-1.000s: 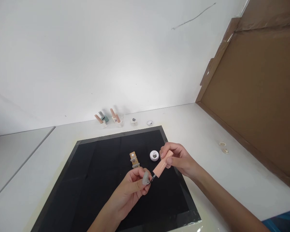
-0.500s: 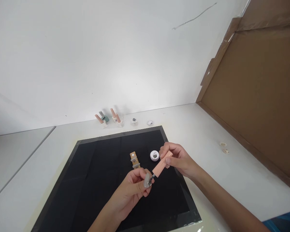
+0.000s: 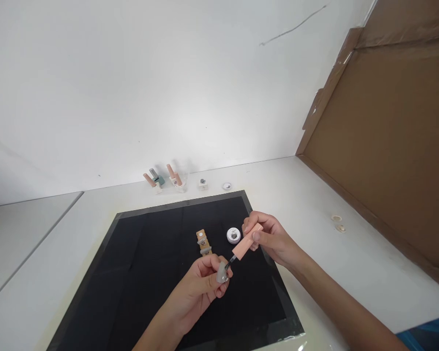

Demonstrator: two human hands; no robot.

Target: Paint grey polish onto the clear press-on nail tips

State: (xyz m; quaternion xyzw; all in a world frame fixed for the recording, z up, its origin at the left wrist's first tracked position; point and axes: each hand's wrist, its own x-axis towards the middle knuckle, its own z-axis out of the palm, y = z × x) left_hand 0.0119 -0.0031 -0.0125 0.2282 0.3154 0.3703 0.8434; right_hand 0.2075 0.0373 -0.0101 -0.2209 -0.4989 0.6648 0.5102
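Between the thumb and fingers of my left hand (image 3: 204, 283) is a grey false nail (image 3: 222, 273), pinched over the black mat. My right hand (image 3: 269, 237) grips the peach handle of a nail polish brush (image 3: 247, 242), which slants down to the left. The dark brush tip meets the false nail's upper edge. Just beyond my left hand lies a wooden strip (image 3: 202, 236) with grey nails set across it, partly hidden by my fingers. A small round white pot (image 3: 233, 236) with a grey patch inside sits left of my right fingers.
Several polish bottles (image 3: 177, 179) with peach or grey caps stand by the wall. A small square jar (image 3: 203, 184) and a round white lid (image 3: 227, 186) are behind the black mat (image 3: 142, 273). Two small beige pieces (image 3: 340, 227) lie at right, near a brown cardboard panel (image 3: 388, 141).
The brush has shifted slightly up and away from my left hand, its tip moving toward the false nail's upper edge. My left hand stays nearly still.
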